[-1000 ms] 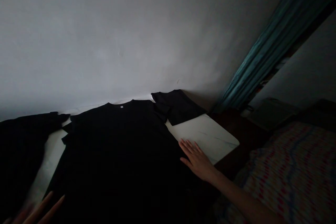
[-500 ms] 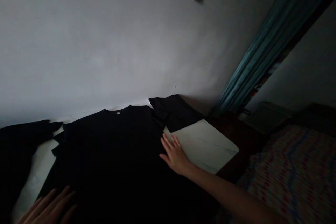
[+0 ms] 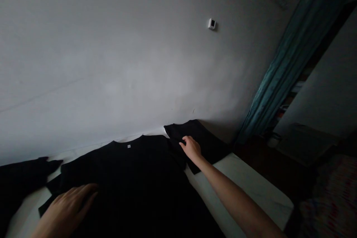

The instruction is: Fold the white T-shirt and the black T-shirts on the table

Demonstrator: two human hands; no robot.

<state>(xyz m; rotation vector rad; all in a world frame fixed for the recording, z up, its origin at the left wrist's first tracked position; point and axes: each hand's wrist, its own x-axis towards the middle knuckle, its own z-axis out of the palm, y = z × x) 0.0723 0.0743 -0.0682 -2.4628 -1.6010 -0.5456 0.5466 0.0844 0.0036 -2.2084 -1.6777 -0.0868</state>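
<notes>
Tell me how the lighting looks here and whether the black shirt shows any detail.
In the head view, the light is dim, so the black T-shirt reads as a nearly flat silhouette with its folds lost; the left hand and right hand stand out against it; the grey wall is lit unevenly.

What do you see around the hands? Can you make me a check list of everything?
Surface: white marble-look board under the clothes.
Things: black T-shirt lying spread out, with a small white neck label; black cloth flap by its shoulder, maybe a sleeve.
Clutter: another black garment at the left edge.
Hands: left hand lies on the shirt; right hand touches the flap, fingers slightly bent.
Cables: nothing seen.
Surroundings: grey wall with a small white box; teal curtain; patterned bedding.
</notes>
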